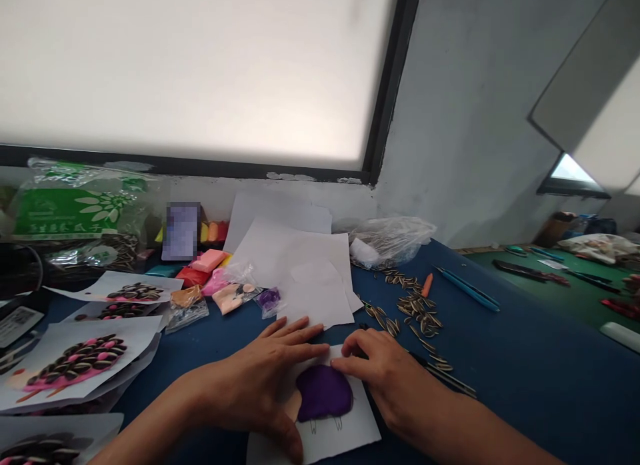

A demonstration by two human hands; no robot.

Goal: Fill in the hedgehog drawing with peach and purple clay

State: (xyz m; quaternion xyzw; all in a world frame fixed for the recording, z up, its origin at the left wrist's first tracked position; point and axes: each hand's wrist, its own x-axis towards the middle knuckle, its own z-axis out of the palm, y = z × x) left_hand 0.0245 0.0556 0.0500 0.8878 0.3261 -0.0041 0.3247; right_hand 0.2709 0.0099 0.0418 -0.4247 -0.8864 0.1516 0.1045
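Note:
A sheet of white paper (360,430) lies in front of me. On it is a flattened patch of purple clay (325,393) with a peach-coloured piece (293,406) at its left. Two small drawn legs show below the purple patch. My left hand (255,378) is spread over the left side of the sheet, fingers stretched out and thumb near the lower edge. It partly covers the peach piece. From the right, my right hand (385,378) reaches to the top right rim of the purple clay. Its fingers are bent, with thumb and forefinger slightly apart and nothing visible between them.
Striped sunflower seeds (420,312) lie scattered to the right, near blue tweezers (470,289) and an orange stick (427,285). Bagged clay (230,298) sits behind my left hand. Printed pictures (75,362) are stacked at left. White sheets (305,252) lean by the wall.

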